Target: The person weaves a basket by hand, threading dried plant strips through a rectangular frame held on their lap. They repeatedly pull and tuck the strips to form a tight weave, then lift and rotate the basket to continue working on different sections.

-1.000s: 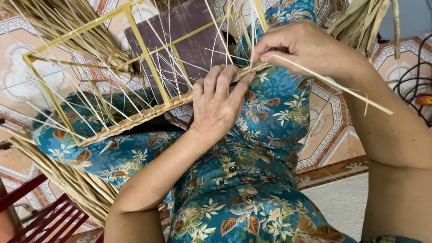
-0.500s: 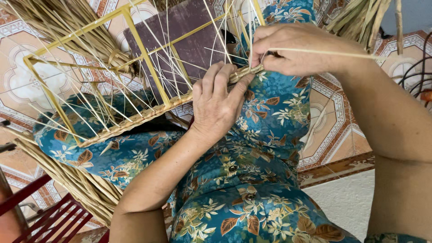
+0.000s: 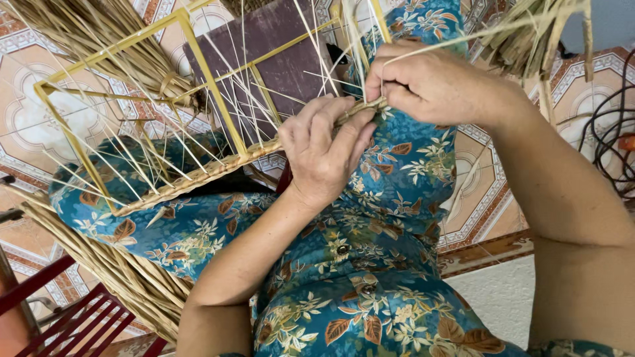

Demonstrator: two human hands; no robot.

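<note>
- Nearest the camera lies the lap in a blue floral dress (image 3: 344,264), and the yellow wire frame (image 3: 198,63) rests across it; every place below is given from that frame.
- At the frame's near rail the left hand (image 3: 324,149) lies with curled fingers pressed onto the woven straw band (image 3: 198,175) that wraps this rail.
- Just past the rail's right end, the right hand (image 3: 430,82) is clenched in a pinch on a thin straw strand (image 3: 463,36), touching the band's tip.
- Pale straw spokes (image 3: 165,152) fan across the frame's inside.
- Below the frame's left corner a bundle of loose straw (image 3: 112,271) runs beside red bars (image 3: 79,324).
- Behind the frame sit a dark purple board (image 3: 284,56) and the patterned tile floor (image 3: 33,125).
</note>
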